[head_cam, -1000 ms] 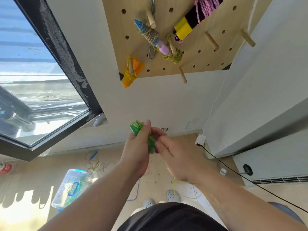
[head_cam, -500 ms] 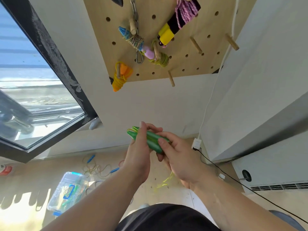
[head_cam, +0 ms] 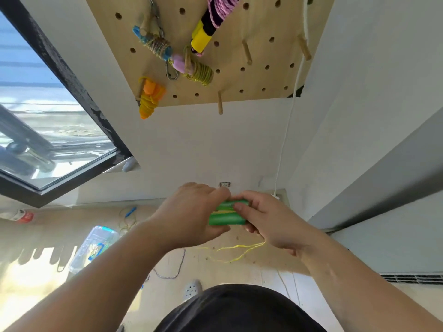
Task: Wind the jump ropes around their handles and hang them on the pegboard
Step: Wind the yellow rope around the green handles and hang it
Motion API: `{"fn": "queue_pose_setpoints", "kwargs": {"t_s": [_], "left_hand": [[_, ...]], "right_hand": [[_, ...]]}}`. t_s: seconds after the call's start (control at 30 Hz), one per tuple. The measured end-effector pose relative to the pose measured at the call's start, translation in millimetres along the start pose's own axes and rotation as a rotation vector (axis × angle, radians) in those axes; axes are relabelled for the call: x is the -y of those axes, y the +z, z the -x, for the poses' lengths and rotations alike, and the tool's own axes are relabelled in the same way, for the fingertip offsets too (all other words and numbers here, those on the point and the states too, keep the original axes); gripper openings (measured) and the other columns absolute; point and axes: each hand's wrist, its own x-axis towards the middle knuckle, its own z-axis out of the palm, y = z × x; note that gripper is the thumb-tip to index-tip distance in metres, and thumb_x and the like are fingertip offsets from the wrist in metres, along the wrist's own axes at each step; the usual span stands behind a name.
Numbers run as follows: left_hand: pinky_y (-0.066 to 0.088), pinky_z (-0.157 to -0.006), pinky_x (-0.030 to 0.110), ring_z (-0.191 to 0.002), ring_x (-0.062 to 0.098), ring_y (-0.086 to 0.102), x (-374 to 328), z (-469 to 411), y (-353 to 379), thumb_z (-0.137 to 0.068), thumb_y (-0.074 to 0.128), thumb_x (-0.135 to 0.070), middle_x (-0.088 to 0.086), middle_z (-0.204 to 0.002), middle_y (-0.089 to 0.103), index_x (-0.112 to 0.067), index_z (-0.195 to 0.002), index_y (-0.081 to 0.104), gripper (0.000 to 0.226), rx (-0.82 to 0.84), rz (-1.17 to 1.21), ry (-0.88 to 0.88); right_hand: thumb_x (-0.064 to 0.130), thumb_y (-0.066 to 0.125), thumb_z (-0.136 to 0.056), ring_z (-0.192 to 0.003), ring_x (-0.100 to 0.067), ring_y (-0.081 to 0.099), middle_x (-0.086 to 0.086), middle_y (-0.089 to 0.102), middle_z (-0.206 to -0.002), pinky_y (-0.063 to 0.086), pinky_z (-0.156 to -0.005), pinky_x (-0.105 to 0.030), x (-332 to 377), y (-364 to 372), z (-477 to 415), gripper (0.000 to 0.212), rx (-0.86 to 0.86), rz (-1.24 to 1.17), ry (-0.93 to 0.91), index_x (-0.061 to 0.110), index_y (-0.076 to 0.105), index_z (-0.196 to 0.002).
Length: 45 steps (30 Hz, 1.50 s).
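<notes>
Left hand [head_cam: 189, 212] and right hand [head_cam: 268, 221] are gripping the stiff handles [head_cam: 227, 216], fingers [head_cam: 242, 208] curled round. The light cord [head_cam: 236, 249] is hanging limp, probably slippery.

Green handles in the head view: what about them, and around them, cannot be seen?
- green handles: head view, left ends hidden under the left hand.
- yellow rope: head view, blurred; its upper part hidden behind the right hand.
- pink-wound bundle: head view, cut off by the top edge.

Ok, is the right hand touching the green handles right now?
Touching. The head view shows the right hand with its fingers curled over the end of the green handles, no gap; the left hand grips the other end.
</notes>
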Motion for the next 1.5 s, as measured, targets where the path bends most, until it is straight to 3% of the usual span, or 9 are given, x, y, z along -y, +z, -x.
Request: {"fn": "queue_pose_setpoints", "kwargs": {"t_s": [0.1,0.2,0.4,0.57,0.83,1.07,1.27,1.4,1.5], "left_hand": [[0.032,-0.059,0.029,-0.065,0.022,0.059,-30.6,-13.5,0.8,-0.082,0.064,-0.055,-0.011,-0.069,0.047,-0.026,-0.099,0.044,0.039,0.068,-0.02,-0.066],[0.041,-0.065,0.032,-0.076,0.016,0.057,-59.2,-19.6,2.5,-0.085,0.072,-0.053,-0.013,-0.079,0.053,-0.029,-0.1,0.041,0.042,0.169,0.18,-0.303],[0.052,-0.073,0.034,-0.072,0.01,0.062,-89.7,-21.5,13.3,-0.069,0.083,-0.058,-0.01,-0.078,0.064,-0.035,-0.092,0.046,0.049,0.105,0.464,-0.54],[0.057,-0.073,0.038,-0.069,0.011,0.067,-101.9,-28.6,10.8,-0.072,0.085,-0.049,-0.01,-0.079,0.071,-0.041,-0.099,0.042,0.051,0.047,0.555,-0.561],[0.047,-0.057,0.023,-0.059,0.004,0.055,-101.7,-28.4,11.0,-0.069,0.088,-0.045,-0.009,-0.07,0.062,-0.035,-0.077,0.044,0.046,-0.01,0.488,-0.604],[0.044,-0.054,0.019,-0.055,0.003,0.051,-104.5,-25.3,7.3,-0.064,0.092,-0.046,-0.008,-0.066,0.059,-0.028,-0.075,0.049,0.048,-0.05,0.554,-0.677],[0.051,-0.057,0.041,-0.057,0.024,0.061,-104.3,-21.6,2.3,-0.064,0.096,-0.032,0.008,-0.075,0.072,-0.026,-0.075,0.049,0.049,-0.107,0.752,-0.804],[0.037,-0.055,0.034,-0.055,0.02,0.044,-97.7,-17.5,1.4,-0.068,0.094,-0.02,0.019,-0.076,0.071,-0.02,-0.072,0.048,0.047,-0.23,0.995,-0.94],[0.033,-0.047,0.028,-0.053,0.02,0.039,-97.6,-16.7,0.5,-0.068,0.094,-0.013,0.026,-0.079,0.069,-0.022,-0.07,0.048,0.046,-0.248,1.123,-0.967]], "right_hand": [[0.037,0.048,-0.106,-0.066,-0.011,0.051,0.001,0.058,-0.071,0.041,-0.067,-0.037,-8.2,-18.2,15.3,0.021,0.074,0.03,-0.043,0.04,0.065,-0.118],[0.035,0.047,-0.107,-0.066,-0.009,0.051,0.0,0.058,-0.074,0.042,-0.066,-0.035,-14.5,-35.0,28.0,0.021,0.07,-0.008,-0.056,0.039,0.065,-0.118],[0.036,0.05,-0.106,-0.067,-0.009,0.056,-0.014,0.065,-0.085,0.05,-0.073,-0.042,-23.8,-52.9,42.0,0.017,0.055,0.024,-0.12,0.039,0.062,-0.116],[0.037,0.049,-0.106,-0.069,-0.015,0.059,-0.013,0.067,-0.084,0.051,-0.073,-0.051,-30.6,-63.5,45.1,0.017,0.043,0.036,-0.146,0.044,0.061,-0.116],[0.038,0.056,-0.102,-0.071,-0.001,0.058,0.013,0.063,-0.072,0.044,-0.07,-0.021,-32.4,-70.9,54.9,0.045,0.004,0.214,-0.121,0.038,0.046,-0.146],[0.03,0.066,-0.097,-0.063,-0.001,0.049,0.011,0.055,-0.073,0.041,-0.063,-0.015,-23.5,-73.4,59.3,0.04,-0.036,0.243,-0.192,0.033,0.06,-0.136],[0.02,0.065,-0.098,-0.063,-0.003,0.05,0.007,0.058,-0.076,0.042,-0.062,-0.016,-19.9,-73.0,61.9,0.02,-0.1,0.156,-0.255,0.035,0.066,-0.11],[0.019,0.066,-0.097,-0.062,-0.002,0.052,0.008,0.063,-0.073,0.042,-0.061,-0.014,-21.4,-72.7,63.6,0.014,-0.124,0.169,-0.265,0.029,0.066,-0.087],[0.02,0.066,-0.098,-0.063,-0.003,0.054,0.012,0.063,-0.073,0.043,-0.062,-0.013,-24.4,-69.9,61.4,0.013,-0.14,0.173,-0.255,0.032,0.069,-0.096]]}}
